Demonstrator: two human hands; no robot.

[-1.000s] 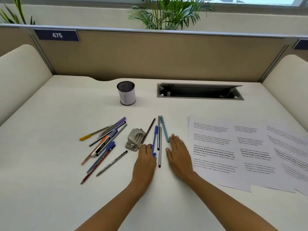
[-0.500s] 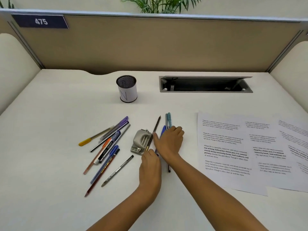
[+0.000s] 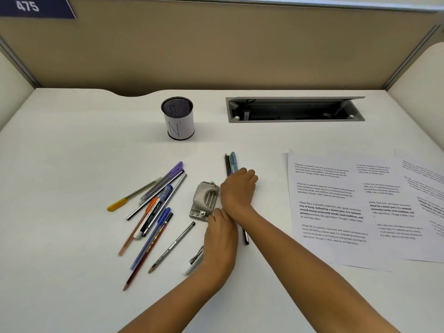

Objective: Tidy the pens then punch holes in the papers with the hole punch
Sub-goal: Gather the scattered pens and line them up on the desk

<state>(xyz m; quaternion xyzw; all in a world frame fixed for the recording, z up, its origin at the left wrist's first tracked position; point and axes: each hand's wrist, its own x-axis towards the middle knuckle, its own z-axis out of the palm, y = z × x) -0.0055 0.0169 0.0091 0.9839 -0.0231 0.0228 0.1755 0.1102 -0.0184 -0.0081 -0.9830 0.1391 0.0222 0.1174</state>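
Pens (image 3: 231,164) in a small bundle lie just right of the punch (image 3: 205,200). From my feed I see the right hand (image 3: 239,189) on top of them with its fingers curled round the bundle. The tips of the pens stick out beyond the knuckles toward the cup (image 3: 179,121), and one dark end shows from under the wrist on the near side.

The left hand (image 3: 219,239) lies just behind the right. Its fingertips are at the punch's near corner and touch the right wrist. A marker (image 3: 195,260) pokes out from under its palm on the left. I cannot tell whether that hand grips anything or only rests flat.

The punch sits on the desk (image 3: 72,164) between the hands and the loose pens (image 3: 153,210), which fan out to its left, well apart from the bundle. The papers (image 3: 331,207) overlap to the right of the right forearm, near it but not touching. The cup stands upright beyond everything, left of the cable tray (image 3: 295,109).
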